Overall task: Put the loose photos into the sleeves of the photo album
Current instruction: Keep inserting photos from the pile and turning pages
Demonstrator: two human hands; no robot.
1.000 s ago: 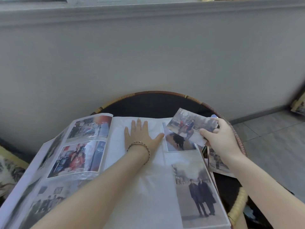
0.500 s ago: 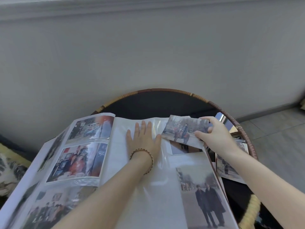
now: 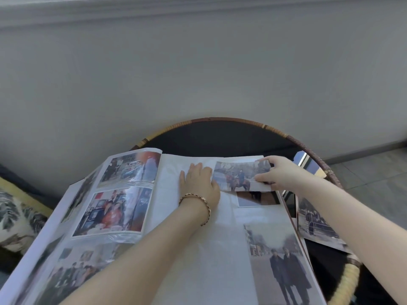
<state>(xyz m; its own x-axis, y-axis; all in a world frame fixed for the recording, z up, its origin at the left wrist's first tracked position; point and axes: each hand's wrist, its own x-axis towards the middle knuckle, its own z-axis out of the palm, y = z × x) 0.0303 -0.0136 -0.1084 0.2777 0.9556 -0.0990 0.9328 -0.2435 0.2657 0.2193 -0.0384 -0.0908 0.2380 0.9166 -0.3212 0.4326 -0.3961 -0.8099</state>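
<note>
The photo album [image 3: 220, 249] lies open on a round dark table [image 3: 220, 137]. Its left page holds several sleeved photos. My left hand [image 3: 198, 183] rests flat on the white right page, fingers straight, a bracelet on the wrist. My right hand [image 3: 279, 172] pinches the right end of a loose photo of a rider on a horse [image 3: 237, 176], held low over the top of the right page. Under it a smaller sleeved photo [image 3: 257, 199] shows partly. A photo of two people in dark coats [image 3: 279, 267] sits in the lower right sleeve.
More loose photos [image 3: 317, 223] lie on the table to the right of the album. The table's woven rim [image 3: 308, 148] curves round the back and right. A grey wall stands close behind. A patterned cushion [image 3: 17, 214] is at the left; tiled floor at the right.
My right hand has brought the horse photo left and down over the top of the right page, covering more of the small photo. My left hand has stayed on the page.
</note>
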